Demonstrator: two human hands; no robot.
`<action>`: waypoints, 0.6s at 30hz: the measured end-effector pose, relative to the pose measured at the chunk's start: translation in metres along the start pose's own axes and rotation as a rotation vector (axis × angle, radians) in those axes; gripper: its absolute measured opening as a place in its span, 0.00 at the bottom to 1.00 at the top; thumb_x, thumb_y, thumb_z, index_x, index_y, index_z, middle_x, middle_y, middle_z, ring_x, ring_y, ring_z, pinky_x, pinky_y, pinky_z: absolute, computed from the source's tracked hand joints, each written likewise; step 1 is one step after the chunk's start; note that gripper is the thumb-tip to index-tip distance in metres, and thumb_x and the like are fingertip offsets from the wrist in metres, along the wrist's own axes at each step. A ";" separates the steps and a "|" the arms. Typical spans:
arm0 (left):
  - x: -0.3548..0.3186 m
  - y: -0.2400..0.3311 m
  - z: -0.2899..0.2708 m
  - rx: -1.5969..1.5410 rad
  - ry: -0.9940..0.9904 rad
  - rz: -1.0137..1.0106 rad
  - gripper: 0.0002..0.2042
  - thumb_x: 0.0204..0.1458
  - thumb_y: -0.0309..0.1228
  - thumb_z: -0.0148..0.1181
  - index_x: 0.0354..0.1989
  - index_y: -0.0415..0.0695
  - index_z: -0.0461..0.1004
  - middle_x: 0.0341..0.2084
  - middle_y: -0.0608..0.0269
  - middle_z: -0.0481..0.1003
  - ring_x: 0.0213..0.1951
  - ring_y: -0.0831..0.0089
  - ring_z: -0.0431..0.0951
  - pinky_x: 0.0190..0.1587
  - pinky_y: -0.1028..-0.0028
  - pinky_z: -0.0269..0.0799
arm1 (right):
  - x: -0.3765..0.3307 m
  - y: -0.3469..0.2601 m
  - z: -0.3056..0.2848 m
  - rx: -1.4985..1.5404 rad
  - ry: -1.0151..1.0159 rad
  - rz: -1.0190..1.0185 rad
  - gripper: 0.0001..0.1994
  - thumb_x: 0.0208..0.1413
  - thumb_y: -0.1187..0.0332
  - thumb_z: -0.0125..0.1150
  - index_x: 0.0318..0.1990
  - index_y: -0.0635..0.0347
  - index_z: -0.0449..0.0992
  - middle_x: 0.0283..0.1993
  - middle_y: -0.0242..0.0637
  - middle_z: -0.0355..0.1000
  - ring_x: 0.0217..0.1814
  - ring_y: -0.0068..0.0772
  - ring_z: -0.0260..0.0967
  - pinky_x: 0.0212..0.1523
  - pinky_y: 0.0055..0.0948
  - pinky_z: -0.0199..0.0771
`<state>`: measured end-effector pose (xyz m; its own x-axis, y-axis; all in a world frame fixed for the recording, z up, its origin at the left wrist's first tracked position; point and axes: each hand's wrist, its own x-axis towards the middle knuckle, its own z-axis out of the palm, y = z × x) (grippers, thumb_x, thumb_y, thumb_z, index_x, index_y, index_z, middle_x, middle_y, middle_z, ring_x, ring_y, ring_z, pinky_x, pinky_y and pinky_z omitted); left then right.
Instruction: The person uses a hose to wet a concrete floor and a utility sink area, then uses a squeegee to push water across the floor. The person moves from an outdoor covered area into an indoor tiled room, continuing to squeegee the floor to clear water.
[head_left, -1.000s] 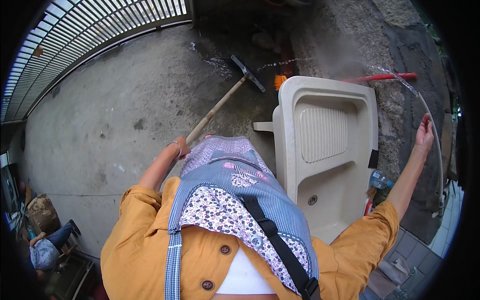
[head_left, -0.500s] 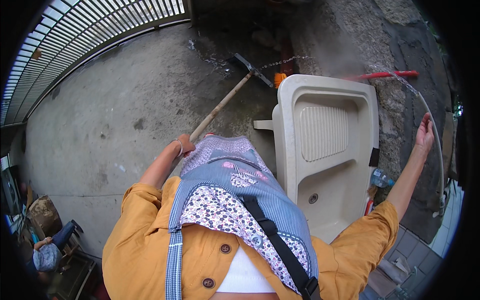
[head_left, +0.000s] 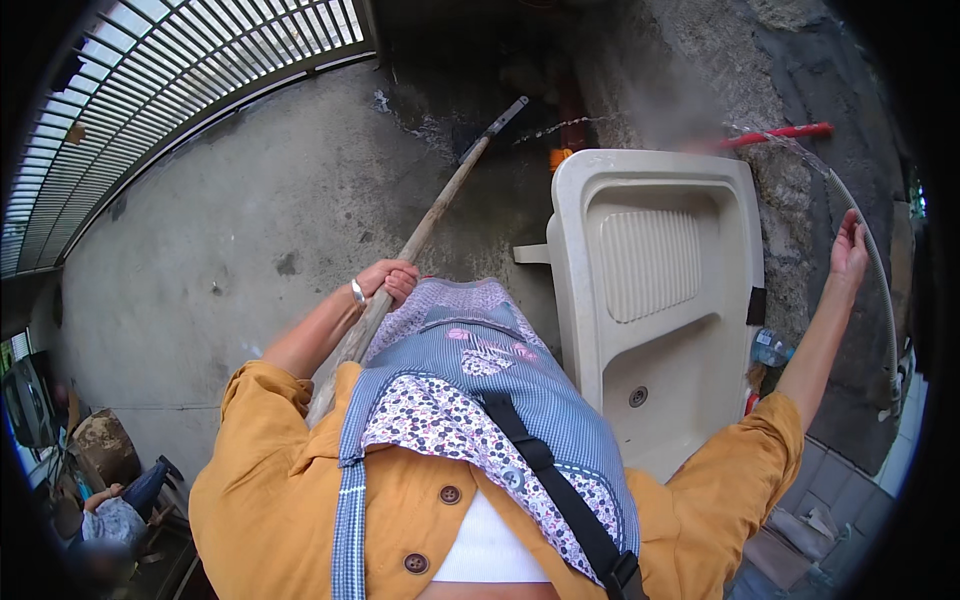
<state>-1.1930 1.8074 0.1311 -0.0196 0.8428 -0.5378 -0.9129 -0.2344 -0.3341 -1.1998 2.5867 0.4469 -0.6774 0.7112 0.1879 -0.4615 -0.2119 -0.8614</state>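
Note:
My left hand (head_left: 388,282) is wrapped round the wooden handle of a long floor squeegee (head_left: 437,210). Its grey head (head_left: 500,127) is on the wet concrete ahead, seen nearly edge-on, and the handle's near end passes beside my left sleeve. Out to the right, my raised right hand (head_left: 850,250) grips a pale hose (head_left: 870,235) near its outlet; part of the grip is hidden. A clear stream of water (head_left: 790,146) leaves the hose and arcs left past the squeegee head to the floor.
A cream laundry sink (head_left: 575,290) with a ribbed washboard stands tilted between my arms. Behind it are a red stick (head_left: 780,136), an orange brush (head_left: 560,158) and a rough stone wall. A plastic bottle (head_left: 770,348) is by its right side. Slatted railing (head_left: 200,110) lines the far left; another person (head_left: 112,520) sits lower left.
The squeegee head has turned from crosswise to nearly edge-on and moved slightly. My left hand has shifted up and to the right with the handle. My right hand has risen slightly, with water still flowing.

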 end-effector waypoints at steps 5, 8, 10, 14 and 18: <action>0.016 -0.006 0.029 -0.286 -0.176 0.014 0.12 0.48 0.24 0.42 0.13 0.44 0.57 0.05 0.75 0.57 0.06 0.88 0.56 0.08 0.88 0.56 | -0.019 0.006 0.008 -0.034 0.030 0.020 0.07 0.51 0.76 0.46 0.30 0.75 0.67 0.36 0.51 0.67 0.44 0.43 0.65 0.51 0.35 0.65; 0.008 -0.015 0.051 -0.476 -0.316 0.033 0.08 0.48 0.22 0.40 0.18 0.40 0.58 0.04 0.74 0.57 0.06 0.87 0.57 0.07 0.88 0.56 | -0.025 0.011 0.005 -0.022 0.053 0.000 0.07 0.51 0.76 0.46 0.29 0.74 0.67 0.36 0.51 0.67 0.44 0.43 0.65 0.51 0.35 0.65; 0.005 -0.022 0.063 -0.580 -0.425 0.034 0.03 0.46 0.22 0.40 0.22 0.38 0.57 0.04 0.71 0.58 0.05 0.85 0.59 0.07 0.86 0.59 | -0.024 0.013 0.010 -0.024 0.043 -0.009 0.07 0.51 0.76 0.46 0.29 0.74 0.67 0.36 0.50 0.67 0.44 0.43 0.65 0.51 0.35 0.65; 0.004 -0.029 0.078 -0.640 -0.557 0.052 0.02 0.46 0.21 0.39 0.24 0.39 0.56 0.04 0.70 0.58 0.05 0.84 0.60 0.07 0.86 0.61 | -0.016 0.008 0.009 -0.021 0.063 -0.012 0.07 0.51 0.76 0.46 0.29 0.74 0.68 0.36 0.51 0.67 0.44 0.43 0.65 0.51 0.36 0.65; 0.010 -0.036 0.086 -0.687 -0.687 0.040 0.02 0.45 0.20 0.38 0.24 0.40 0.55 0.04 0.69 0.59 0.05 0.83 0.61 0.07 0.85 0.62 | -0.012 0.004 0.013 -0.051 0.043 -0.033 0.08 0.52 0.76 0.45 0.29 0.74 0.68 0.36 0.51 0.67 0.44 0.44 0.64 0.51 0.36 0.65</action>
<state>-1.1951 1.8662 0.2038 -0.4784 0.8759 -0.0628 -0.4734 -0.3174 -0.8217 -1.2012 2.5688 0.4469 -0.6366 0.7455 0.1975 -0.4529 -0.1541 -0.8781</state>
